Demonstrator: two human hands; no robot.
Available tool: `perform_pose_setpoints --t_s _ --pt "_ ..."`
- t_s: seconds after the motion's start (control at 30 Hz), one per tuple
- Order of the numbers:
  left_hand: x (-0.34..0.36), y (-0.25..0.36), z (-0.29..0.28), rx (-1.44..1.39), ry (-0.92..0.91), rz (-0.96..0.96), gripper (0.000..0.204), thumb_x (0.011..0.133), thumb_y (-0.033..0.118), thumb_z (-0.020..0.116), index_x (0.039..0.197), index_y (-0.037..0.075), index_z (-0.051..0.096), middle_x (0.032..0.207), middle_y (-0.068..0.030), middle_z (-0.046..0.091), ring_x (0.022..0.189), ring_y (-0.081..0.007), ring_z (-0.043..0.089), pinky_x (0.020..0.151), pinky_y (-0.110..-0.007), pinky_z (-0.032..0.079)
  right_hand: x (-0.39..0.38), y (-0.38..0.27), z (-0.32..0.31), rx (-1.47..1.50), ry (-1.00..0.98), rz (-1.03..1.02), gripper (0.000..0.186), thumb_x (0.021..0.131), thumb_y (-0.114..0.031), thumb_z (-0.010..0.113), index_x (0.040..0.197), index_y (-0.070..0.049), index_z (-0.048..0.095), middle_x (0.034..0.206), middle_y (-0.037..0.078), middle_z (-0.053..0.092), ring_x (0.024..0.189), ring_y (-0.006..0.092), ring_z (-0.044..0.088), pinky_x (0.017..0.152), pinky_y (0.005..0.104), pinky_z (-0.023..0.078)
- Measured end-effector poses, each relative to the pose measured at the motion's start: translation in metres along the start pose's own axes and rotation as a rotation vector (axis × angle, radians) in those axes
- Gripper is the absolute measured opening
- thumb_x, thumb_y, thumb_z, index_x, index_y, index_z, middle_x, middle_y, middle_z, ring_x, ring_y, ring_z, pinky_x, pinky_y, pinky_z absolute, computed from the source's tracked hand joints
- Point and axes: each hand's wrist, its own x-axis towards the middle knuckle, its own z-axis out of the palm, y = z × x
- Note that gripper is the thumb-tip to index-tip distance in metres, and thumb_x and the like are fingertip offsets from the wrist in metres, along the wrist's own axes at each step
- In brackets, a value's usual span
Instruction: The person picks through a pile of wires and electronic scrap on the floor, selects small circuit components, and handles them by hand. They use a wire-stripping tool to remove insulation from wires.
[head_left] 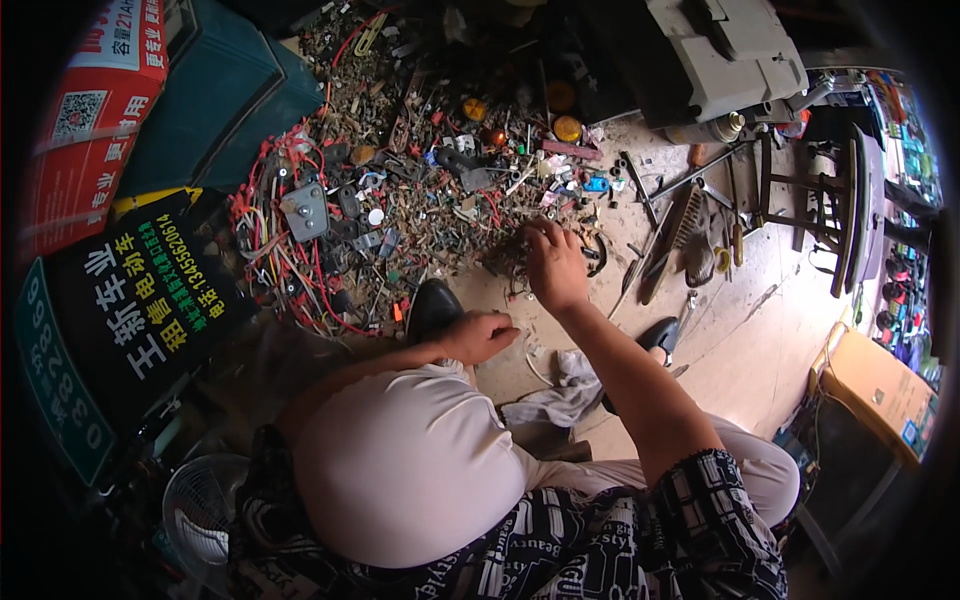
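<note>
With my left hand (pixel 480 338) loosely curled, seemingly empty, right hand (pixel 557 268) half-bent, hold unclear, I'd pinch light-looking, stiff scrap (pixel 465 222) edgewise.

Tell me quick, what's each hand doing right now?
Left hand: loosely curled, nothing visible in it.
Right hand: fingers bent at the scrap pile; grip can't be told.
</note>
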Motion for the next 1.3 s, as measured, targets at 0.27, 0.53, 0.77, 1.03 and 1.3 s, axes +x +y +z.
perform_pose_setpoints --t_s 0.27,0.53,0.77,1.03,1.3 --pt "0.008 0.0 0.001 -0.019 0.014 -0.105 0.025 0.091 0.029 0.06 0.088 0.004 0.064 0.078 -0.018 0.065 0.066 -0.0324 0.064 0.062 -0.04 0.049 -0.052 0.006 -0.007 0.285 0.134 0.041 0.04 0.079 -0.002 0.064 0.118 -0.008 0.059 0.122 0.01 0.056 0.107 0.0339 0.053 0.093 0.0387 0.045" --pt "0.013 0.002 -0.011 -0.899 0.141 -0.349 0.049 0.102 0.047 0.036 0.098 0.005 0.061 0.079 -0.0006 0.06 0.06 -0.0106 0.058 0.06 -0.026 0.051 -0.092 -0.042 -0.041 0.466 -0.164 -0.181 0.036 0.076 -0.001 0.064 0.112 -0.01 0.062 0.12 0.01 0.056 0.107 0.0323 0.057 0.092 0.0392 0.048" --pt "0.011 -0.005 -0.009 -0.61 0.011 -0.304 0.023 0.098 0.025 0.053 0.087 0.005 0.058 0.061 0.0017 0.051 0.046 -0.0068 0.046 0.043 -0.023 0.036 -0.061 -0.002 -0.016 0.264 0.019 0.074 0.028 0.075 0.0 0.062 0.102 -0.009 0.062 0.116 0.011 0.059 0.105 0.0342 0.055 0.089 0.0411 0.047" --pt "0.008 -0.016 0.003 -0.226 0.084 -0.063 0.023 0.096 0.024 0.057 0.09 0.001 0.058 0.066 -0.0037 0.053 0.063 -0.0089 0.046 0.058 -0.028 0.042 -0.03 0.031 -0.029 -0.225 0.035 0.157 0.025 0.084 -0.018 0.056 0.106 -0.019 0.067 0.126 -0.002 0.056 0.117 0.0252 0.048 0.096 0.0394 0.038" --pt "0.007 -0.01 0.001 -0.155 0.117 -0.077 0.023 0.095 0.023 0.057 0.093 0.001 0.058 0.067 -0.0076 0.055 0.062 -0.0102 0.047 0.06 -0.03 0.044 0.008 0.014 -0.019 -0.106 0.104 0.191 0.019 0.084 -0.021 0.061 0.101 -0.021 0.067 0.104 0.003 0.063 0.1 0.0278 0.056 0.087 0.0412 0.042"
